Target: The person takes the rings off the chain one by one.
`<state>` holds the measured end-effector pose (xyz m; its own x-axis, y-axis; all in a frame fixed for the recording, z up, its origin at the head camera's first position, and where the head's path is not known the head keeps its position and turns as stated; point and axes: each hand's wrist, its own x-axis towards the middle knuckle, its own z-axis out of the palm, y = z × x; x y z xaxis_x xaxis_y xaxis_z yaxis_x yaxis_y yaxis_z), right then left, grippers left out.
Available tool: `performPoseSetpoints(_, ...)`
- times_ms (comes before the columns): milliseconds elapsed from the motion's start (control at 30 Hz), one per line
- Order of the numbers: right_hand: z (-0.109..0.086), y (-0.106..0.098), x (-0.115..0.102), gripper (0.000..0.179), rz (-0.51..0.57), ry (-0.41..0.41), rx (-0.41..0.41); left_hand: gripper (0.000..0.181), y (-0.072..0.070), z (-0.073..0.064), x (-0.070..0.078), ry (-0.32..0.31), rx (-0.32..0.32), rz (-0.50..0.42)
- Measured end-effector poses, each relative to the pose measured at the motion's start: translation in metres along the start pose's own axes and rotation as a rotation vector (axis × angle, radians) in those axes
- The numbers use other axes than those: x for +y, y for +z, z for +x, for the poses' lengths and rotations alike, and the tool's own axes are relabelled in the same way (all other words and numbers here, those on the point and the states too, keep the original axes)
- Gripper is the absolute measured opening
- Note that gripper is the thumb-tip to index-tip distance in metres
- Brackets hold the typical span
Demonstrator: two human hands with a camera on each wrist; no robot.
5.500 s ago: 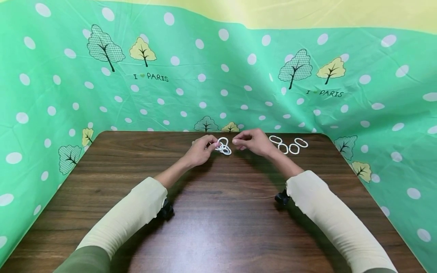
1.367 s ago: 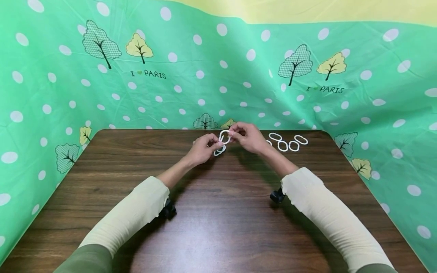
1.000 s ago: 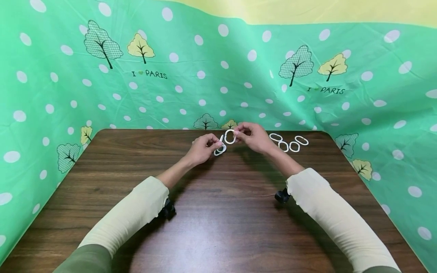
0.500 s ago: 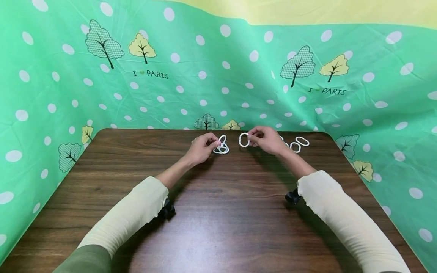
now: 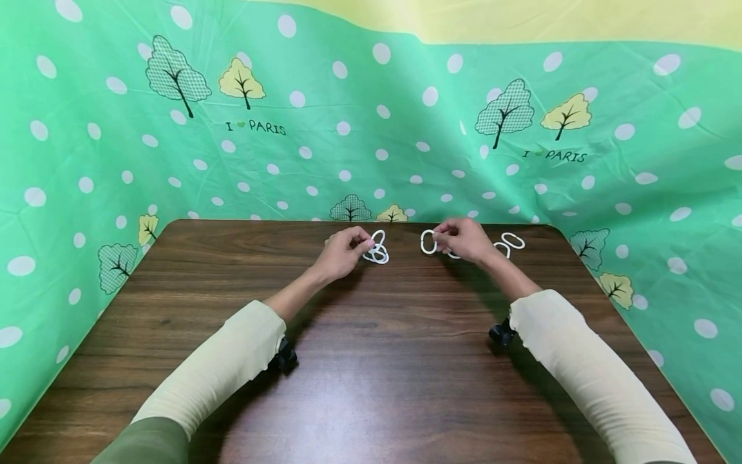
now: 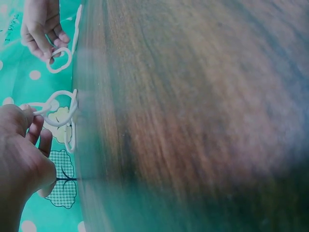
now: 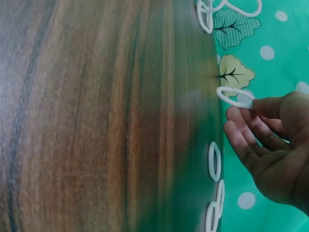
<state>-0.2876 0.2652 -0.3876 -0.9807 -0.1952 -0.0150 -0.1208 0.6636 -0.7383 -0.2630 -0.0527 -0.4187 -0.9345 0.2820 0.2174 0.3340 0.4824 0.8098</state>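
My left hand [image 5: 343,252] pinches one white oval plastic link between thumb and fingertip. More white links [image 6: 58,124] hang from it, joined in a short chain whose lower end is at the table. To the right, my right hand [image 5: 466,240] pinches a single white link [image 7: 218,93] by one end, raised above the table's far edge. That link is apart from the chain, and a small break shows in its loop. Below the right hand, loose links [image 7: 214,162] lie on the table; in the head view the hand covers some of them.
Brown wood-grain table [image 5: 371,361] spreads out in front, its far edge just beyond the hands. A green dotted cloth [image 5: 371,129] with printed trees hangs behind and at both sides. Another loose link [image 5: 513,240] lies near the back right corner.
Right hand, seemingly without a link 5.5 s ago, held one overlapping the left hand's links 1.4 s ago. It has since moved right with that link, clear of the chain. Left hand stays nearly still.
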Motion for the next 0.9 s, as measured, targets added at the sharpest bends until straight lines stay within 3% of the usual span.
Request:
performPoseSetpoints(300, 0.002, -0.004, 0.008, 0.026, 0.01, 0.049, 0.014, 0.017, 0.0, 0.0, 0.001, -0.004, 0.002, 0.001)
performPoseSetpoints(667, 0.004, -0.008, 0.016, 0.024, -0.197, 0.061, 0.074, 0.015, 0.001, 0.0, 0.001, -0.013, -0.001, -0.008)
performPoseSetpoints(900, 0.006, -0.007, 0.023, 0.023, -0.234, 0.064, 0.093, 0.017, 0.001, 0.0, 0.002, -0.015, -0.006, -0.009)
